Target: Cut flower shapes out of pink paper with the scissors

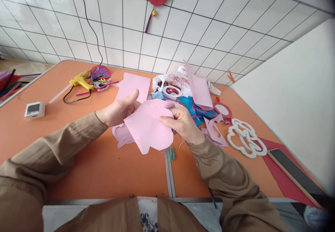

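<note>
1. Raised beyond the teal clip [172, 154], the pink sheet [151, 124] seems partly shaped: lobed edges done, one straight edge left.
2. Left of the clip, lobed pieces [123, 135] lie on the tabletop [104, 169]; right, offcuts [222, 141].
3. Right hand [187, 124]: thumb and fingers pinch the sheet.
4. Left hand [119, 110]: thumb apart, fingers partly behind the sheet; cannot tell whether they grip.
</note>
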The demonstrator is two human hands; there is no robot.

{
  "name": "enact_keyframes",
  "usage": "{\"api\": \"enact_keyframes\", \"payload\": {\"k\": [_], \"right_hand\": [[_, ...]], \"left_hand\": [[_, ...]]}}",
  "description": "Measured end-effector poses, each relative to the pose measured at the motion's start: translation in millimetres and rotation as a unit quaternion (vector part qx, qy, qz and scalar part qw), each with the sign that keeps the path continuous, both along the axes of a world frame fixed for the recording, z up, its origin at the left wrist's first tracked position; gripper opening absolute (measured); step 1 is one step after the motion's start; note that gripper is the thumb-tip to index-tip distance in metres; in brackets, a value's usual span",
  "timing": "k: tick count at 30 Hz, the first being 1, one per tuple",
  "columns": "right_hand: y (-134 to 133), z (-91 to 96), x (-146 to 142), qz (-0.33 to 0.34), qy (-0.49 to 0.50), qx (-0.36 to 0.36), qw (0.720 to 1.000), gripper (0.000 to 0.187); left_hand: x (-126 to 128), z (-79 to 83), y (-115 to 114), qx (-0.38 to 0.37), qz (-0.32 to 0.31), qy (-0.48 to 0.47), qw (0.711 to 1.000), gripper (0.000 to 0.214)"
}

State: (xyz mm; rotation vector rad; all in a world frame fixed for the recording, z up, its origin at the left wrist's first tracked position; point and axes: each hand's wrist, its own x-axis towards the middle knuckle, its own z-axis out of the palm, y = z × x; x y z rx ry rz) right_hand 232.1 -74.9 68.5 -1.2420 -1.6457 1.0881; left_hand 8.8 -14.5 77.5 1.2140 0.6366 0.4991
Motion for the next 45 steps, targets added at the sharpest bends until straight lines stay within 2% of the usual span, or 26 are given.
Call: {"api": "enact_keyframes", "payload": {"k": [4, 8, 11, 15, 20, 23, 29, 34, 39, 45], "right_hand": [[4, -3.6, 3, -0.047, 0.026, 0.016, 0.998, 0.043], [9, -8.0, 5, -0.087, 0.059, 0.033, 0.994, 0.045], [11, -9.7, 5, -0.107, 0.059, 0.044, 0.992, 0.047], [11, -9.9, 5, -0.113, 0.054, 0.049, 0.991, 0.048], [11, -8.6, 5, -0.119, 0.043, 0.06, 0.99, 0.048], [10, -8.8, 5, -0.127, 0.039, 0.065, 0.989, 0.048], [12, -12.7, 6, -0.138, 0.044, 0.066, 0.987, 0.048], [12, -14.5, 5, -0.142, 0.054, 0.076, 0.986, 0.046], [12, -17.5, 4, -0.165, 0.063, 0.097, 0.979, 0.045], [10, -25.3, -1, -0.173, 0.073, 0.088, 0.978, 0.045]], "left_hand": [[-2, 0.9, 2, -0.049, 0.004, -0.035, 0.998, 0.084], [0, -1.2, -2, -0.072, 0.042, -0.074, 0.994, 0.077], [2, -7.1, -4, -0.069, 0.046, -0.086, 0.993, 0.068], [5, -12.9, -5, -0.066, 0.037, -0.086, 0.993, 0.057], [6, -11.3, -5, -0.079, 0.057, -0.09, 0.991, 0.05], [6, -11.1, -4, -0.087, 0.067, -0.092, 0.99, 0.048], [6, -11.3, -5, -0.08, 0.038, -0.088, 0.992, 0.046], [6, -7.9, -5, -0.076, 0.059, -0.085, 0.992, 0.05], [10, -7.6, -11, -0.091, 0.053, -0.101, 0.989, 0.049], [16, -9.6, -23, -0.091, 0.087, -0.114, 0.985, 0.039]]}}
